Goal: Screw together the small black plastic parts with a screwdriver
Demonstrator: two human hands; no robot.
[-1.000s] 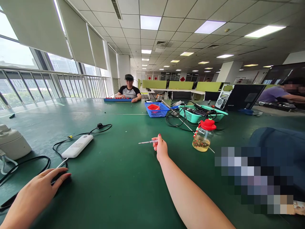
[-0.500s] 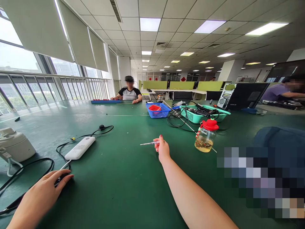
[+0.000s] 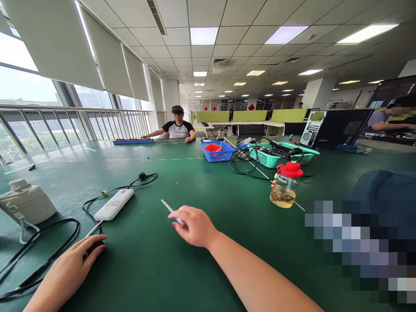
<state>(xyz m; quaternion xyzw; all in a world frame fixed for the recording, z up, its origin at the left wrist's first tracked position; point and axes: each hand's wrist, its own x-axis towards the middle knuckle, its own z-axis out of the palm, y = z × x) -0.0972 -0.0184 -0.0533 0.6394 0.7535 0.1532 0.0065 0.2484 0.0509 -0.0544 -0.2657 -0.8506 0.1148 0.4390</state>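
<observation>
My right hand (image 3: 194,225) hovers low over the green table (image 3: 182,182), fingers closed on a thin clear-handled screwdriver (image 3: 171,211) whose tip points up and to the left. My left hand (image 3: 76,262) lies at the lower left with its fingers curved over a small black object (image 3: 96,246) joined to a black cable (image 3: 48,255). A white power strip (image 3: 114,204) lies just beyond the left hand.
A glass jar with a red lid (image 3: 286,185) stands to the right. Blue basket (image 3: 217,151) and teal basket with cables (image 3: 280,154) sit further back. A white device (image 3: 26,201) is at far left. One person sits across the table, another at far right.
My right hand has drawn back toward me and to the left with the screwdriver, its tip swinging from level to angled up-left. The left hand stays on the black object.
</observation>
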